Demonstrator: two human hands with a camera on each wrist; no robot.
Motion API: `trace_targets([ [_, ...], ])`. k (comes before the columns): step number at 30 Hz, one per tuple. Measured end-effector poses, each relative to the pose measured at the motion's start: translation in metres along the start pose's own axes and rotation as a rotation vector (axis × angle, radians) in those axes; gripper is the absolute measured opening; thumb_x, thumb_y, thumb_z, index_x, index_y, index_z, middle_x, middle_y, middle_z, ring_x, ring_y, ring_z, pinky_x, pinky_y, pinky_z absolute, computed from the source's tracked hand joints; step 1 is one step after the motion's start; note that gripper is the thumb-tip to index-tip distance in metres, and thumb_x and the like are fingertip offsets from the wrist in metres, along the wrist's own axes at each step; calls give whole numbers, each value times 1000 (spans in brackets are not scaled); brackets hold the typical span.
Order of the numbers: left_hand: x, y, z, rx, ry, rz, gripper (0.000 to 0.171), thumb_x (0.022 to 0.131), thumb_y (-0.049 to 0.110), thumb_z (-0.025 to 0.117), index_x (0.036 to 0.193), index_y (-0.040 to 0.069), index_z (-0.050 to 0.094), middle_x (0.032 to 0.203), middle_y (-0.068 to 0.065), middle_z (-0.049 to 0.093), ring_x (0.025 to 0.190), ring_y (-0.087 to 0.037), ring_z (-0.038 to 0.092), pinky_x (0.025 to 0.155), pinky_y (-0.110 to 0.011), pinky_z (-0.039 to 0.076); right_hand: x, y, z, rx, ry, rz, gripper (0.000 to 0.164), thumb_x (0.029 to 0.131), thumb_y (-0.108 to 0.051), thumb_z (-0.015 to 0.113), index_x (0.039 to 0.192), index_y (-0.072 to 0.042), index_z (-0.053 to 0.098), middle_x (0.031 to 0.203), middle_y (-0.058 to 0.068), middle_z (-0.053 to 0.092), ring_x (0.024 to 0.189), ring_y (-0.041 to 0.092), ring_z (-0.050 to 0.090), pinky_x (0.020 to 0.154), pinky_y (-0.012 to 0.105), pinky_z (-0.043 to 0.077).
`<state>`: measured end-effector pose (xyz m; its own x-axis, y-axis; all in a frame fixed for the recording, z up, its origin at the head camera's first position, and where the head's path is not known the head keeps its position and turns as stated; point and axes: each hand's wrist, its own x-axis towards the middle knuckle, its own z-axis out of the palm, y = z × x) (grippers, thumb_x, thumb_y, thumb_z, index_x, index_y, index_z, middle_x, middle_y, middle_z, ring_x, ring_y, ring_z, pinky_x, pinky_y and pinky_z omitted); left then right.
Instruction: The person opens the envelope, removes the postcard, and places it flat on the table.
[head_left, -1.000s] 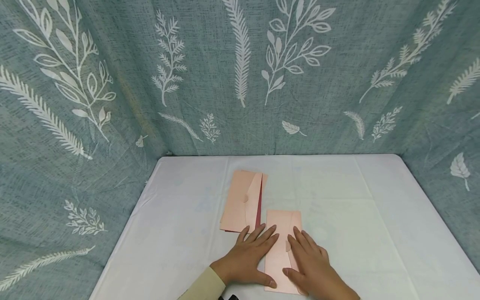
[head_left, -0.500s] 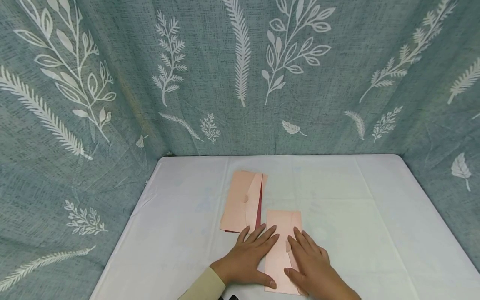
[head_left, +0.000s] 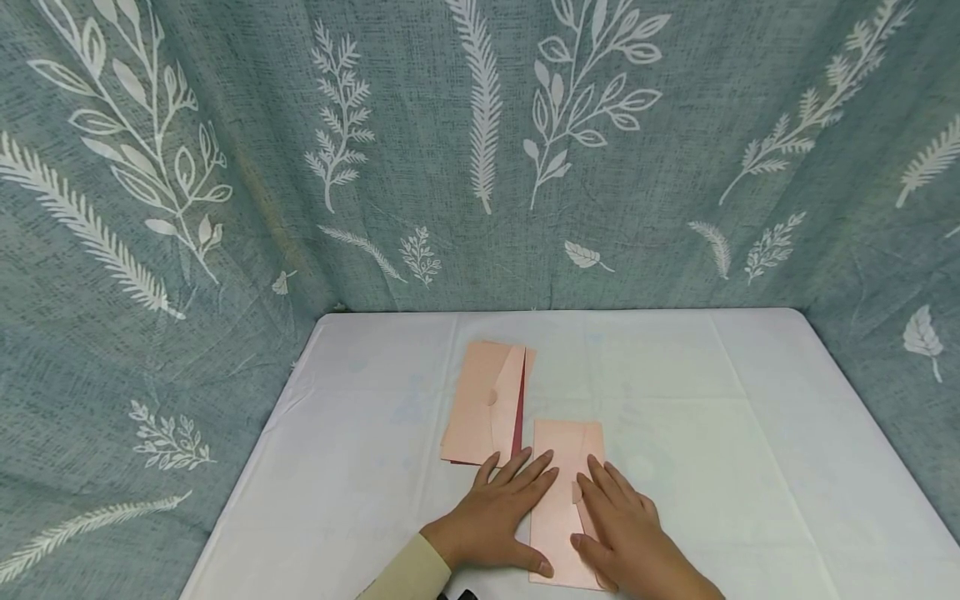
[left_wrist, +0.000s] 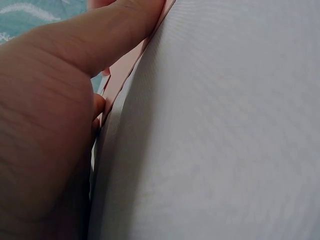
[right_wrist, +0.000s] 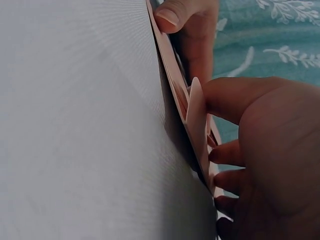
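Note:
A pink envelope [head_left: 555, 500] lies lengthwise on the white table, its flap along the right side. My left hand [head_left: 498, 517] rests spread on its left edge, thumb near the bottom corner and fingertips toward its middle. On the flap side, my right hand [head_left: 622, 525] presses with extended fingers. In the right wrist view the flap [right_wrist: 198, 120] stands a little raised at its near end, with the right thumb against it. The left wrist view shows the left thumb [left_wrist: 115, 35] on the envelope's edge [left_wrist: 125, 67].
Farther back and to the left lies a small stack of pink envelopes [head_left: 480, 400], with a dark red strip showing along its right side. The white-covered table [head_left: 750, 467] is bounded by green leaf-patterned curtains [head_left: 420, 150] at the back and sides.
The right thumb and hand have shifted very slightly to the right along the flap. The left hand and the stack have stayed in place.

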<state>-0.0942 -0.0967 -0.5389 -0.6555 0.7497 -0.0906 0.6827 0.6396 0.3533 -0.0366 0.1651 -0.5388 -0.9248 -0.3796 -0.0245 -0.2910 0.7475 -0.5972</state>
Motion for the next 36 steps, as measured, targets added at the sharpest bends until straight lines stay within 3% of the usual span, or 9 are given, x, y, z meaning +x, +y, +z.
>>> trace_targets([
  [10, 0, 0, 1, 37, 27, 8, 121, 83, 86, 70, 175, 19, 28, 182, 6, 9, 166, -23, 5, 127, -63, 11, 0, 1, -1, -14, 14, -12, 73, 106, -40, 70, 163, -1, 47, 176, 15, 27, 161, 43, 21, 113, 75, 29],
  [36, 1, 2, -1, 3, -7, -14, 121, 84, 85, 70, 175, 20, 26, 182, 7, 7, 166, -22, 4, 127, -62, 9, -2, 1, -10, 25, 0, -23, 74, 109, -45, 64, 166, -3, 43, 175, 18, 29, 160, 45, 23, 110, 79, 29],
])
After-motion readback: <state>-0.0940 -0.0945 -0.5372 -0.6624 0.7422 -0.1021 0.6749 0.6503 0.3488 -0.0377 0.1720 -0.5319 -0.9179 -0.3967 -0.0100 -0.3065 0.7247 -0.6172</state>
